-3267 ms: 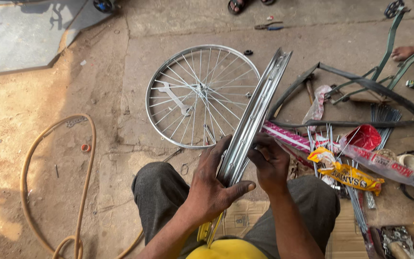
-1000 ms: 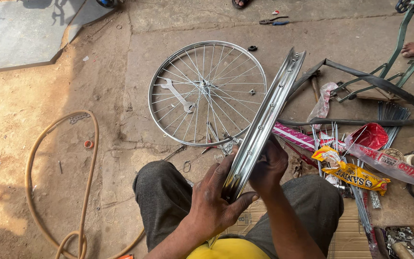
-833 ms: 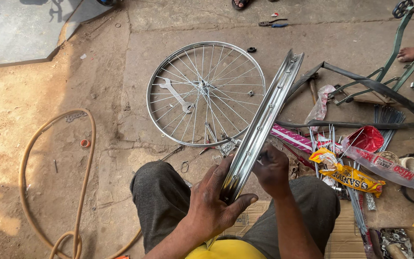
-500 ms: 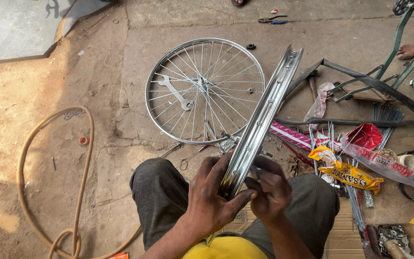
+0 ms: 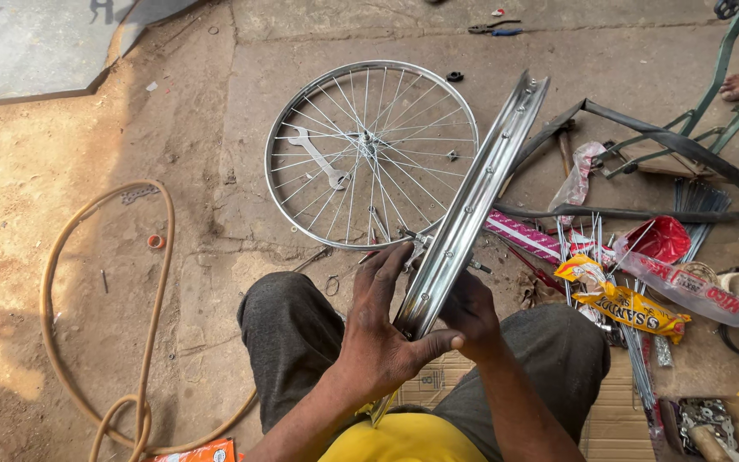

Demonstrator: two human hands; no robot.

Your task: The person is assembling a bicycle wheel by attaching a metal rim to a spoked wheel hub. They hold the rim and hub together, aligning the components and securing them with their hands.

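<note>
The left hand [image 5: 378, 334] is clenched around the near part of a bare chrome wheel rim [image 5: 472, 205], palm over its outer face and thumb hooked across the edge. The right hand [image 5: 472, 312] sits just beside it on the other side of the rim, fingers curled against the inner channel, so both hands grip the same stretch of metal above the person's lap. The rim stands on edge and slants up and away from the hands toward the far right. Just beyond the left hand, flat on the concrete floor [image 5: 301, 51], lies a fully spoked wheel [image 5: 369, 154] with a flat spanner [image 5: 316, 157] resting across its spokes. To the right of the right hand lie a yellow snack wrapper [image 5: 626, 299], a red plastic bag [image 5: 665, 238], loose spokes [image 5: 639, 368] and a black tyre [image 5: 669, 150]. Well away to the left of the left hand, a tan hose [image 5: 156, 282] loops over the dirt.
</note>
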